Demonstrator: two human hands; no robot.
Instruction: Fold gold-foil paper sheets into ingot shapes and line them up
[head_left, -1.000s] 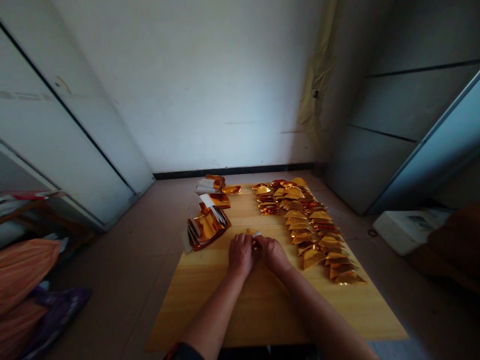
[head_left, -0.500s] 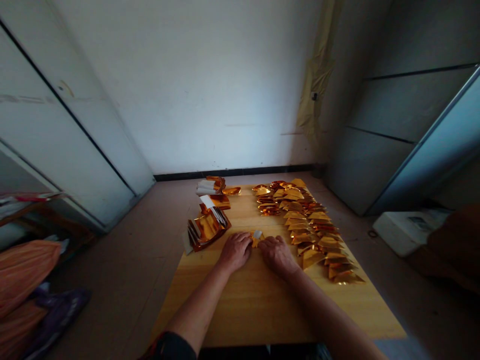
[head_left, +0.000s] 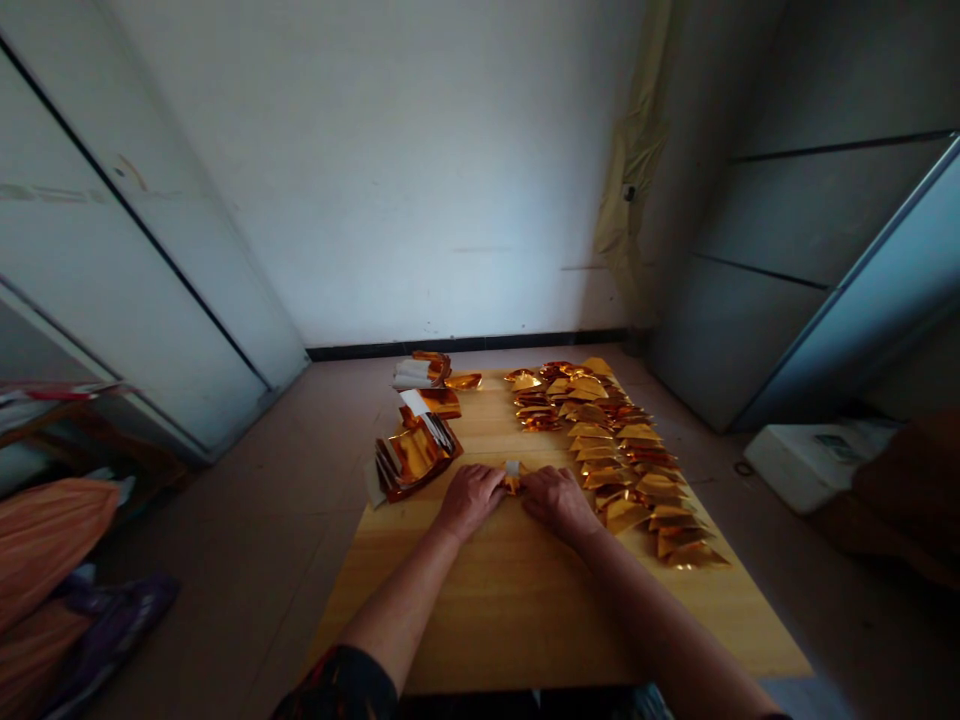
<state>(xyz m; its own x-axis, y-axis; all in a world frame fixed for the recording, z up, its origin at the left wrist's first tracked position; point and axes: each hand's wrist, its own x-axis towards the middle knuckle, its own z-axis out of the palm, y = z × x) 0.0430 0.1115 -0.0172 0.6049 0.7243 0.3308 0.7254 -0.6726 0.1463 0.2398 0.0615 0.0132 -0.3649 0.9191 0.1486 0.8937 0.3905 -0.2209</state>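
Between my two hands, low over the wooden table point(head_left: 480, 590), is a small sheet of gold foil paper point(head_left: 513, 479) with a pale patch on its upper side. My left hand point(head_left: 472, 498) has its fingers closed on the sheet's left end. On the opposite end, the fingers of my right hand point(head_left: 558, 502) are pressed together around the paper. Part of the sheet is hidden under my fingers. Folded gold foil pieces point(head_left: 596, 445) stand in rows just right of my right hand. Past my left hand lies a stack of gold foil sheets point(head_left: 416, 455).
Another bundle of foil sheets point(head_left: 421, 371) lies at the table's far left corner, with one folded foil piece point(head_left: 463, 381) beside it. A white box point(head_left: 802, 465) stands on the floor at right. Orange bags point(head_left: 56, 560) are at left. A wall point(head_left: 450, 200) rises behind the table.
My right hand has shifted slightly and its fingers have drawn in on the paper. The pale patch has turned a little and looks narrower. The piles have not moved.
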